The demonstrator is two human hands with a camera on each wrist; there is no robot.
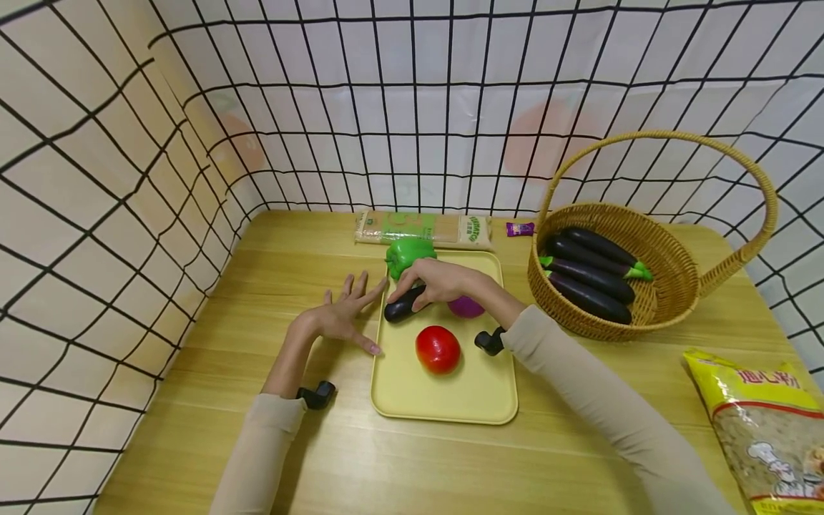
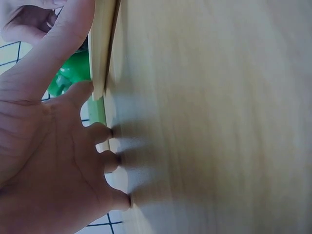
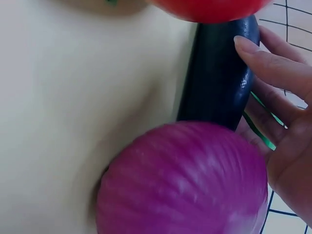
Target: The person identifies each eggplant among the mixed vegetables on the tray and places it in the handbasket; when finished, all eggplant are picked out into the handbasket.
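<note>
On a pale yellow tray, my right hand holds a dark eggplant between thumb and fingers, as the right wrist view also shows. A purple onion sits close beside the eggplant, partly hidden by the right forearm in the head view. Nearer the tray's front lies a shiny red round fruit. The green bell pepper is at the far left corner. My left hand has its fingers spread at the tray's left edge, several fingertips on the table.
A wicker basket with a tall handle stands at right, holding several eggplants. Behind the tray lie a noodle packet and a small purple wrapped item. A yellow food bag lies front right; black grid mesh surrounds the table.
</note>
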